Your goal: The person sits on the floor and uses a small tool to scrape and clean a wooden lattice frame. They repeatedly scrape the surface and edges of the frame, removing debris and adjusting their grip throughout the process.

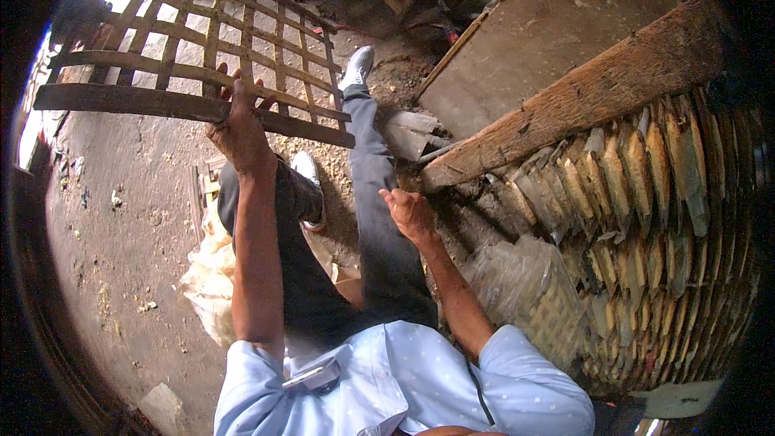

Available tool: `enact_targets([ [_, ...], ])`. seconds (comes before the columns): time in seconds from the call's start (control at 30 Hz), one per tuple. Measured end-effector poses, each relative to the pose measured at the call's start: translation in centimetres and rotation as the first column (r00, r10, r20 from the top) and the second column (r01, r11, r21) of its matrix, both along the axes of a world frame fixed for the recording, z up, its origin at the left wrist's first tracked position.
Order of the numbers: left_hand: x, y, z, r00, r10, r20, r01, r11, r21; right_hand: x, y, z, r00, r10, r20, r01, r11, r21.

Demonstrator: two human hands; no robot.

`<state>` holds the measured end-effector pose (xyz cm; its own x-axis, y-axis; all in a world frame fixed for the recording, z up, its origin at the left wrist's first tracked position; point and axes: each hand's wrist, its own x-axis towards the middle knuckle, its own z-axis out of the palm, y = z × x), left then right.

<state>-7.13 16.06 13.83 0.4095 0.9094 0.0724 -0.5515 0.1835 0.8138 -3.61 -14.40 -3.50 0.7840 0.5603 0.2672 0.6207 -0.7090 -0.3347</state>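
Observation:
My left hand [244, 125] grips the near rail of a wooden lattice rack [153, 102], its fingers wrapped up over the dark edge strip. The rack is raised and tilted above the floor at the upper left, with pale slats crossing in open squares. Beside my trouser leg, close to the knee, is my right hand [409, 214]. Its fingers are curled in and the thumb side faces forward; whatever they hold, if anything, is hidden. A long rough wooden plank [573, 93] slants up to the right, apart from that hand.
Stacked slatted panels [646, 218] fill the right side. Near them lies a crumpled clear plastic bag [513, 274]. A flat brown board [557, 24] stands behind the plank. Another plastic bag [211, 278] sits left of my legs, and scraps litter the dusty floor [121, 250].

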Motion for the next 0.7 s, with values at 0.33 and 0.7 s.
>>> enact_targets([
  [0.33,0.5,0.4,-1.6,0.980,-0.080,0.181,0.097,0.991,-0.088,-3.0,-1.8,6.7,0.982,0.160,-0.096,-0.154,0.986,0.067],
  [0.7,0.7,0.0,-1.3,0.899,-0.303,0.316,0.406,0.848,-0.341,5.7,-4.0,25.6,0.809,-0.002,-0.587,0.350,0.804,0.480],
])
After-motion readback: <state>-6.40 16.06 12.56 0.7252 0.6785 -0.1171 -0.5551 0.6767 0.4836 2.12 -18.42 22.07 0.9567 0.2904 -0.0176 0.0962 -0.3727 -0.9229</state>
